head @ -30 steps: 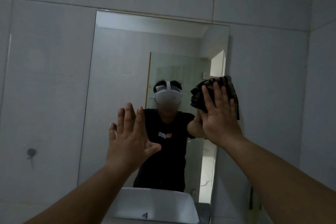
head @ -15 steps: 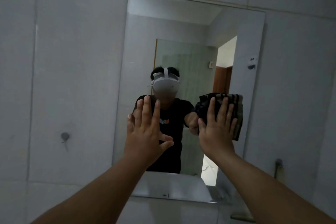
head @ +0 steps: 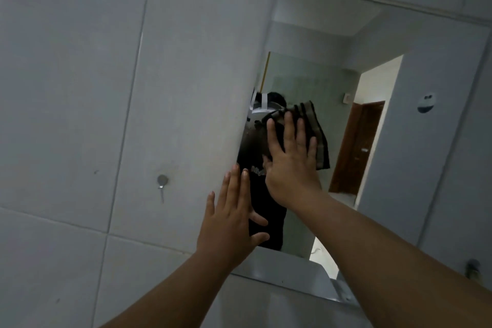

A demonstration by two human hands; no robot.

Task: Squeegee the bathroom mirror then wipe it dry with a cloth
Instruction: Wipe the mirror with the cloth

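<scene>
The bathroom mirror hangs on the grey tiled wall and appears tilted in the head view. My right hand presses a dark striped cloth flat against the glass near the mirror's left edge. The fingers are spread over the cloth. My left hand is raised lower down with its fingers apart, at the mirror's lower left edge, holding nothing. A person's reflection shows behind both hands. No squeegee is visible.
A white basin sits below the mirror. A small metal wall fitting sticks out of the tiles on the left. Another fitting is at the lower right. The mirror reflects a brown door.
My right hand has slid the cloth left across the glass, from the mirror's right side to its left edge. The view has swung left and tilted. My left hand stays open, now lower.
</scene>
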